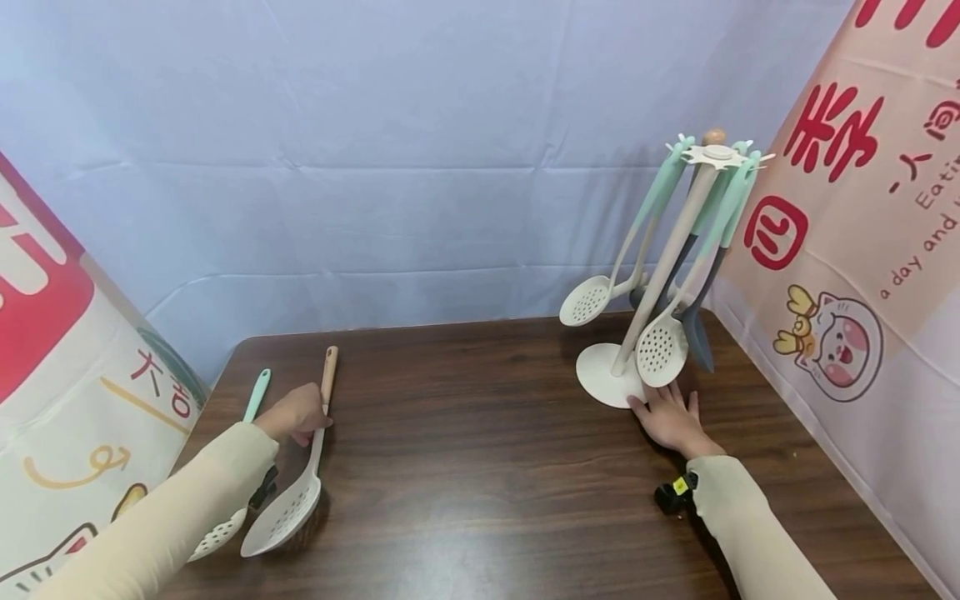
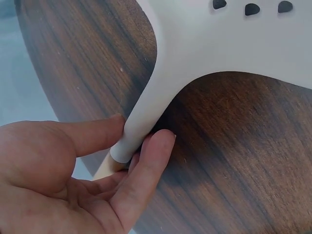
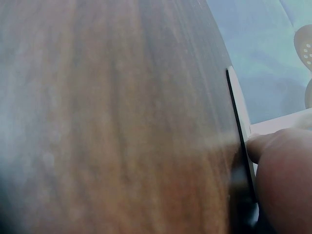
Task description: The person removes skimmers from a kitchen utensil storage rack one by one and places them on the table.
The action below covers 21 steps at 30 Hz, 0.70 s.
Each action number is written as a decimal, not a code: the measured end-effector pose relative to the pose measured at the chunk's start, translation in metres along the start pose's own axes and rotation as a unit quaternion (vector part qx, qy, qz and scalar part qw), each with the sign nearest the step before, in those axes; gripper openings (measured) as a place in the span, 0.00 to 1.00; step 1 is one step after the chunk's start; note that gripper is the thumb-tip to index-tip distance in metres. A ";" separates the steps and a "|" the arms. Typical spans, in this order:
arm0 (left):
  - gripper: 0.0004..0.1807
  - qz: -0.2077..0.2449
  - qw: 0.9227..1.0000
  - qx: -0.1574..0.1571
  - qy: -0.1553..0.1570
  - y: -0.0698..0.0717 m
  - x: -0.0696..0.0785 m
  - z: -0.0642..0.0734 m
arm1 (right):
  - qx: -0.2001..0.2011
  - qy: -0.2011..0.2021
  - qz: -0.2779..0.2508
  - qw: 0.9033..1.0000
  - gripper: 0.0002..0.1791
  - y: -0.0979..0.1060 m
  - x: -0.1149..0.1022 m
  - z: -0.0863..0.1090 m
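My left hand (image 1: 296, 410) pinches a white skimmer (image 1: 283, 515) near the joint between its white neck and wooden handle (image 1: 329, 375). The left wrist view shows the thumb on one side of the neck (image 2: 146, 109) and fingers on the other. Beside it lies a second perforated utensil with a mint handle (image 1: 258, 393), partly covered by the left sleeve. At the right, my right hand (image 1: 670, 423) lies with fingers extended, the thumb at the rim of the round white base (image 1: 597, 372) of a utensil stand (image 1: 663, 265).
From the stand's top hang several mint-handled utensils, including a small perforated skimmer (image 1: 585, 302), a slotted spoon (image 1: 662, 350) and a dark grey turner (image 1: 697, 337). All stand on a dark wooden table (image 1: 480, 450). Pale cloth (image 1: 420, 167) hangs behind, and printed cloths hang at both sides.
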<state>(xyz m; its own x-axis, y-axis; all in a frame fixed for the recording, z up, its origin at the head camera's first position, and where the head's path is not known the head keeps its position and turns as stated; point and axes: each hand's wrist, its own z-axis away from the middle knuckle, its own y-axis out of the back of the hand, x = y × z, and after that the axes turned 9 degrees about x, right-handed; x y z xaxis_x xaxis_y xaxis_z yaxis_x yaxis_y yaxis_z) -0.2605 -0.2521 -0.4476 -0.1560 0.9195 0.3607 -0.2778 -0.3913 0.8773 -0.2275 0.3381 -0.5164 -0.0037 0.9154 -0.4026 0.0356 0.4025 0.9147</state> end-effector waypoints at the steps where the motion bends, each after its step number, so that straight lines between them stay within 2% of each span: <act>1: 0.10 -0.001 1.000 -0.001 -0.001 0.000 0.000 0.000 | 0.000 0.000 0.000 1.000 0.42 0.000 0.001 0.000; 21: 0.08 -0.004 1.000 -0.006 0.004 0.000 0.001 0.000 | -0.005 -0.006 0.007 1.000 0.42 0.000 0.000 -0.002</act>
<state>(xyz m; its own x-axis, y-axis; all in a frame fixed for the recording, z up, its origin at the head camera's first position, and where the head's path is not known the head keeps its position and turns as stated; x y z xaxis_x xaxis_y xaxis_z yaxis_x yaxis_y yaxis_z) -0.2602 -0.2511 -0.4470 -0.1613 0.9227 0.3502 -0.2913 -0.3835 0.8764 -0.2291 0.3383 -0.5170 0.0085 0.9209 -0.3896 0.0261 0.3893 0.9208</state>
